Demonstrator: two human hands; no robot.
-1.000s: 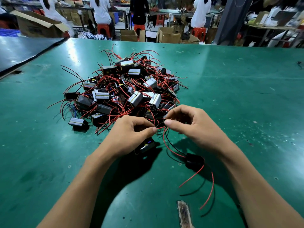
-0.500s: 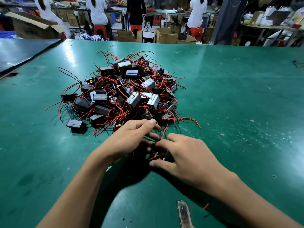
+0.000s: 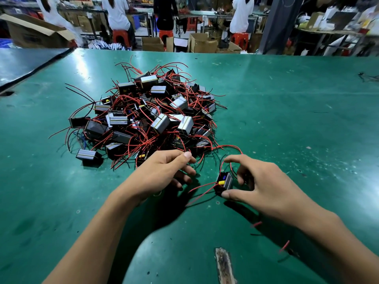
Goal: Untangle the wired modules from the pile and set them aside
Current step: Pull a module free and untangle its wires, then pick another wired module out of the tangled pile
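The pile (image 3: 143, 115) of wired modules sits far and left of centre on the green tabletop (image 3: 287, 119), a dense knot of black-and-grey blocks and red wire.

At its near edge rests the left hand (image 3: 162, 173), palm down and fingers loosely curled. Its thumb reaches to where a red wire leaves the heap, but whether it actually pinches that wire cannot be told.

Just right of it, clear of the heap, is one module (image 3: 224, 182), a small block with a yellow and a blue mark showing. It is tipped so that its longer side runs from near-left to far-right. The right hand (image 3: 260, 187) grips it between the thumb on the near side and curled fingers on the far side, with the index finger raised above it.

Its red leads (image 3: 231, 147) matter most. One loop rises from the module and arcs far and left into the pile's near right edge, while others trail left across the tabletop toward the left hand.

So the tether runs far-left, and bare tabletop lies to the right (a likely set-aside spot). Drawing the module right and near would probably pull those leads taut. The left hand, being nearer the pile, looks best placed to hold the rest down.
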